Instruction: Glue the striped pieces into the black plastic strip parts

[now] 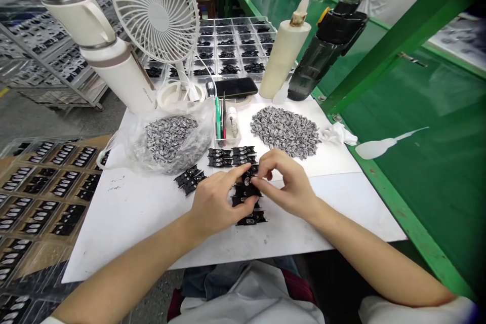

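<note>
My left hand (218, 200) spans a black plastic part (248, 187) between thumb and forefinger, over the white tabletop. From the other side, my right hand (286, 179) pinches at the top of this part, with thumb and forefinger together. A small shiny grey spot shows on the part beside the right fingertips; whatever lies between them is hidden. Under and in front of the hands are more black parts (251, 218), partly covered. Beyond the fingers lie rows of black parts (231, 157), and a tilted group of black parts (190, 179) sits left of my left hand.
A heap of small grey pieces (285, 131) and a plastic bag (207, 126) of similar pieces flank a clear pen box (228, 134). Behind stand a fan (157, 15), white flask (117, 73), squeeze bottle (284, 55), dark bottle (319, 55), phone (237, 87) and compartment tray (216, 63).
</note>
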`<state>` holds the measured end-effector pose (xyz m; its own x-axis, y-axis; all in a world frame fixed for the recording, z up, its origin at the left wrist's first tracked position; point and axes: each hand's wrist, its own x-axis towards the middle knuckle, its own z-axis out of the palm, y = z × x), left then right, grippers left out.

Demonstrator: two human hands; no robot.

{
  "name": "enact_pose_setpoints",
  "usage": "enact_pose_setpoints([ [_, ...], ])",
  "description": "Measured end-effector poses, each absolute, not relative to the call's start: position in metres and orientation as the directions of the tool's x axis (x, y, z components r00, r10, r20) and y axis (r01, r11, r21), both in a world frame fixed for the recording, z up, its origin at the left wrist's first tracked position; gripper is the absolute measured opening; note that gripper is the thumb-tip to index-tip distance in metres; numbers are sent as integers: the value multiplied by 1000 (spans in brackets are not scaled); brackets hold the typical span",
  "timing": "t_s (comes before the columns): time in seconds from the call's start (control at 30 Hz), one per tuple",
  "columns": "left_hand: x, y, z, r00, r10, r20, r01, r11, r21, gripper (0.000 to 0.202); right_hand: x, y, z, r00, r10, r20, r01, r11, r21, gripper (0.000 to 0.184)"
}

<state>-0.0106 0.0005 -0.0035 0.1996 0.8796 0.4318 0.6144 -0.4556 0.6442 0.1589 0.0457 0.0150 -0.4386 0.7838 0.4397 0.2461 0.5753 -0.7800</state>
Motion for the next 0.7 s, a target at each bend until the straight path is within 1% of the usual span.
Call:
enact_pose_setpoints([
  [0.03,-12,0,-2,222,882,416,580,-462,670,50,162,48,16,-406,811,421,202,529,-825,12],
  [0.07,-13,1,0,256,881,399,536,-473,700,51,165,51,18,-386,843,373,147,456,-878,10],
  [0.1,-14,1,1,295,874,386,483,-485,729,52,168,53,19,-397,867,302,80,360,-930,10],
  [0.13,-15,1,3,334,863,379,426,-497,756,53,171,56,21,-445,869,217,9,247,-969,15],
  [0.17,-17,1,3,369,849,379,372,-509,777,55,173,58,22,-521,842,139,-54,130,-990,23],
  [0.23,-18,1,4,419,818,395,283,-531,799,57,176,61,24,-687,726,40,-133,-71,-989,38],
  [0.3,-20,1,3,449,792,412,221,-546,808,60,177,62,24,-785,620,0,-152,-193,-969,41],
  [0.33,-20,1,2,462,781,421,199,-554,808,60,177,63,24,-804,594,-10,-155,-226,-962,40],
  [0.4,-21,2,2,482,755,444,169,-577,799,59,176,63,23,-814,581,-11,-170,-256,-952,34],
  [0.5,-21,4,3,472,712,521,172,-654,737,60,177,64,21,-791,611,34,-215,-226,-950,31],
  [0.53,-22,4,3,439,692,573,207,-698,685,61,178,65,20,-777,627,53,-225,-199,-954,30],
  [0.6,-23,6,4,348,615,707,325,-787,524,59,180,66,20,-740,668,84,-233,-136,-963,29],
  [0.67,-24,8,4,304,496,813,421,-836,352,50,181,68,20,-708,699,99,-229,-95,-969,29],
  [0.7,-24,8,4,312,449,837,440,-849,292,45,181,68,19,-700,707,103,-229,-86,-970,28],
])
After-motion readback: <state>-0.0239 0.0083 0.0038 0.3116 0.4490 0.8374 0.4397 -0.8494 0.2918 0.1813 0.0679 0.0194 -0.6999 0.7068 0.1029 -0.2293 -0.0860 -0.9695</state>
